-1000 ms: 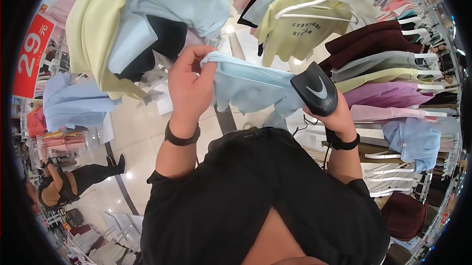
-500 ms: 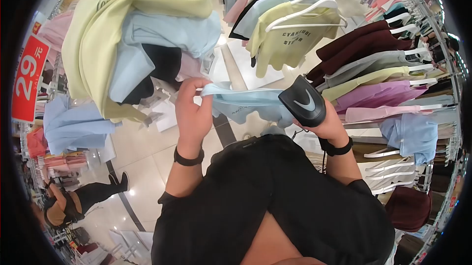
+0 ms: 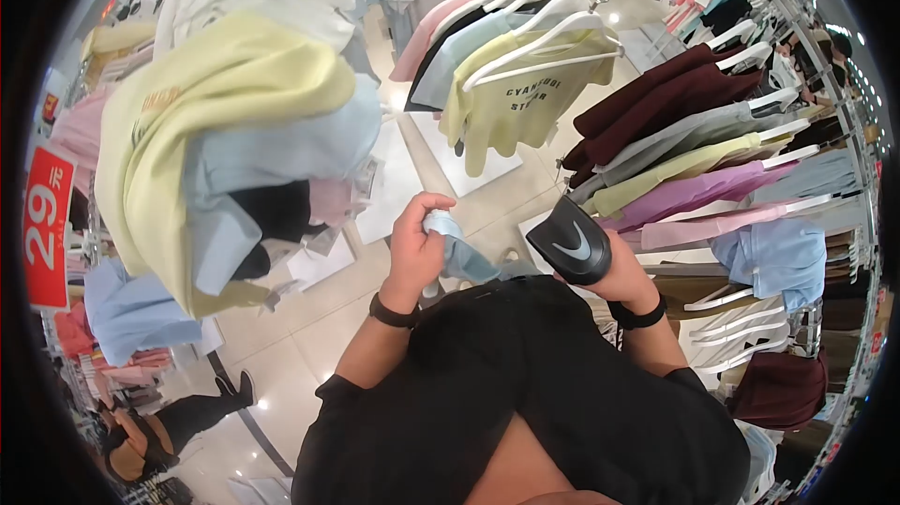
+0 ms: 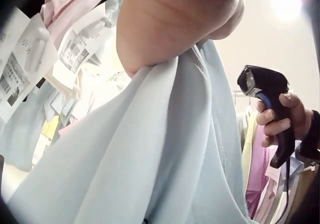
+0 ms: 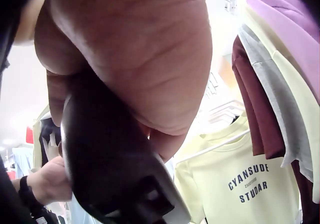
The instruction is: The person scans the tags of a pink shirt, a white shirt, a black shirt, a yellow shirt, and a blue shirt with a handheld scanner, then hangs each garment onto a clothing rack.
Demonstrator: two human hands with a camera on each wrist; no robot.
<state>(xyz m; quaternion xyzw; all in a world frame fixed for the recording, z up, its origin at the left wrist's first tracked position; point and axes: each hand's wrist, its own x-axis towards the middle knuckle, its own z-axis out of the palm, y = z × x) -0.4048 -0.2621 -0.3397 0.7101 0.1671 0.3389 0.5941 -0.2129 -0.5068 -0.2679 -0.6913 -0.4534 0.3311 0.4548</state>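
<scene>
My left hand (image 3: 417, 247) pinches a light-blue top (image 3: 466, 261), which hangs bunched below the fingers in the head view. Up close in the left wrist view, the cloth of the top (image 4: 145, 149) falls in long folds from under the hand (image 4: 175, 24). My right hand (image 3: 621, 269) grips a black barcode scanner (image 3: 568, 242) around its handle, fingers wrapped near the blue trigger, a cable trailing down from it. Cloth and scanner are apart in the head view. From the right wrist, the palm (image 5: 135, 49) and the dark scanner body (image 5: 110, 149) fill the middle.
A yellow sweatshirt (image 3: 272, 74) lies over blue and black clothes at the left. Hangers with a lettered yellow top (image 3: 525, 92) stand ahead, and a rail of maroon (image 3: 656, 97), grey and purple garments is at the right. A person (image 3: 169, 430) is at the lower left.
My left hand has come in towards the right hand and nearer my body. The light-blue top, stretched across towards the scanner before, now hangs bunched from the left hand. The head view has shifted.
</scene>
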